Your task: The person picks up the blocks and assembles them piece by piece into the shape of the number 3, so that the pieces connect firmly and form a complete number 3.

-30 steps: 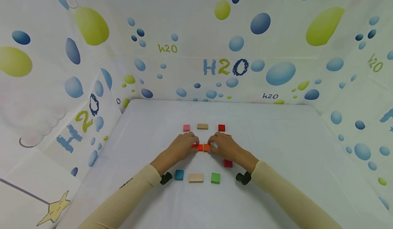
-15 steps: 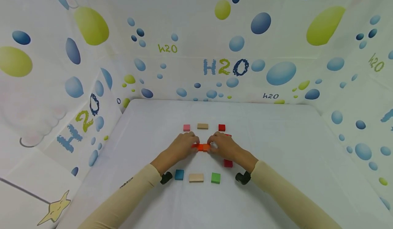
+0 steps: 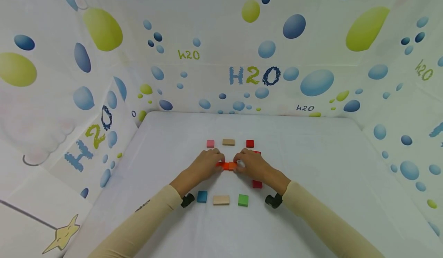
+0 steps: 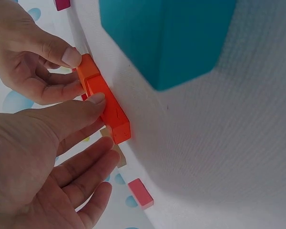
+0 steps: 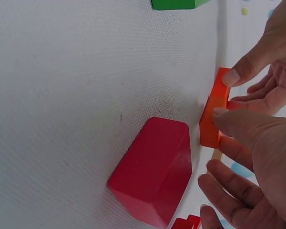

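Two orange blocks lie end to end at mid-table, touching. The left hand [image 3: 204,166] pinches the redder, longer block [image 4: 109,110] between thumb and fingers. From the other side, the right hand [image 3: 255,165] pinches the lighter orange block [image 5: 210,125] the same way. In the left wrist view both thumbs rest on the near faces of the blocks. A red block [image 3: 257,184] lies just in front of the right hand, and another [image 3: 257,152] shows partly behind it.
Behind the hands stand a pink block [image 3: 210,144], a wooden block [image 3: 228,142] and a red block [image 3: 250,143]. Nearer the person are a blue block [image 3: 202,197], a second wooden block [image 3: 221,200] and a green block [image 3: 243,200], all on the white table [image 3: 311,154].
The narrow gap between the two orange blocks has closed, the right one having shifted slightly left. Both hands keep their grip and otherwise barely move.
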Tool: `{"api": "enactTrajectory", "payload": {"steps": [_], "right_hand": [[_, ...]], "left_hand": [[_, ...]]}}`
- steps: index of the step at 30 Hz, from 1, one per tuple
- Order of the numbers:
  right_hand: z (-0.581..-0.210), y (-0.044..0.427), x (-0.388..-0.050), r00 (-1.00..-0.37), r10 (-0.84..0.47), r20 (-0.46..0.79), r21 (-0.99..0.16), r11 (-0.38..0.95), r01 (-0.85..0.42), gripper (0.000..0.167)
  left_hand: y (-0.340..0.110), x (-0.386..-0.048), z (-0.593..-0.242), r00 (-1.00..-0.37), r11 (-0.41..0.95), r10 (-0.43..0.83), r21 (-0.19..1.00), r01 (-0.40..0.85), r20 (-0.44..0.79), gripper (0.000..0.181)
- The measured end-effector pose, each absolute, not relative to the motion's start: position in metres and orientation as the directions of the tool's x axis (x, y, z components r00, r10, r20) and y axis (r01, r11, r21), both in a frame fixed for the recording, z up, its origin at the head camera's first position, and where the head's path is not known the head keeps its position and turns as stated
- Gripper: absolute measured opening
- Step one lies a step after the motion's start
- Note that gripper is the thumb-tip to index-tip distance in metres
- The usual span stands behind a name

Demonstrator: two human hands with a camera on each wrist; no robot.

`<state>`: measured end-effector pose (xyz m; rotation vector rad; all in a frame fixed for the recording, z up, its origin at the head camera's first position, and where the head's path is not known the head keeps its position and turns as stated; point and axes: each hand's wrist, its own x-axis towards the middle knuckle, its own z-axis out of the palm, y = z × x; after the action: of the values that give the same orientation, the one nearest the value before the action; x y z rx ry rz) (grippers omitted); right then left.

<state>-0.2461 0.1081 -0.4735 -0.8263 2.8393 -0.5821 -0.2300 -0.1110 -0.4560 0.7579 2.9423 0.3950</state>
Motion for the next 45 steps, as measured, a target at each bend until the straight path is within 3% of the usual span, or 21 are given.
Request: {"api": "enactTrajectory", "payload": {"steps": [26, 39, 45], "right_hand": [[-0.474, 0.108, -0.249, -0.843, -0.535, -0.053, -0.442, 0.769, -0.461, 0.034], [-0.455, 0.142, -0.266, -0.901, -0.432, 0.043, -0.464, 0.79, -0.401, 0.033], [-0.456, 0.166, -0.274, -0.941, -0.339, -0.007, -0.443, 0.845, -0.301, 0.039]], "left_hand": [[-0.112, -0.235, -0.46, -0.871, 0.845, 0.491, 0.253, 0.471, -0.022, 0.024], [-0.111, -0.233, -0.457, -0.883, 0.858, 0.465, 0.276, 0.433, -0.062, 0.026], [-0.111, -0.233, -0.457, -0.88, 0.856, 0.471, 0.272, 0.44, -0.058, 0.026]]}}
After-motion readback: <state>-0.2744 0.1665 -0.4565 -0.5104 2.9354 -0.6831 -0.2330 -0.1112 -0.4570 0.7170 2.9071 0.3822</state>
